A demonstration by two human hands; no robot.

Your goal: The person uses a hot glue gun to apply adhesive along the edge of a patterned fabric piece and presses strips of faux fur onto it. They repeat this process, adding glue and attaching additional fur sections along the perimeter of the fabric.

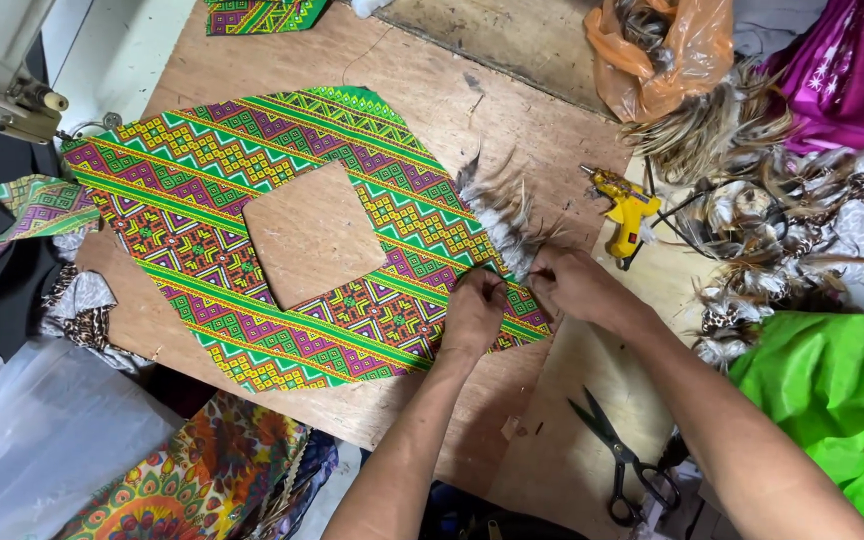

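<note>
Far to the left of the hands, a clear plastic sheet (42, 440) was seen lying low at the desk's edge, with a floral printed cloth (192, 485) beside it. A small folded scrap of patterned fabric (37, 208) was laid above these, well apart from the hands. A wooden desk (512, 110) carried the work. On it, a large octagonal fabric panel (192, 210) in green, purple and yellow geometric print was spread flat, reaching from far left up to the hands; a square opening at its middle showed a bare wooden square (312, 235).

The left hand (474, 312) was pressed on the panel's right edge, fingers curled and pinching at a thin feather stem. The right hand (577, 285), just beside it, was closed on the base of a row of feathers (500, 215) in grey, white and brown, which was set along the panel's edge directly above both hands.

Black-handled scissors (617, 455) were laid below the right hand, near the forearm. A yellow glue gun (627, 212) was stood just above and right of the right hand. Farther up, an orange plastic bag (667, 45) was seen holding brown feathers, with more loose feathers (752, 200) heaped to the right. A magenta cloth (847, 75) was at the upper right, and a bright green cloth (837, 395) lay right of the right forearm.
</note>
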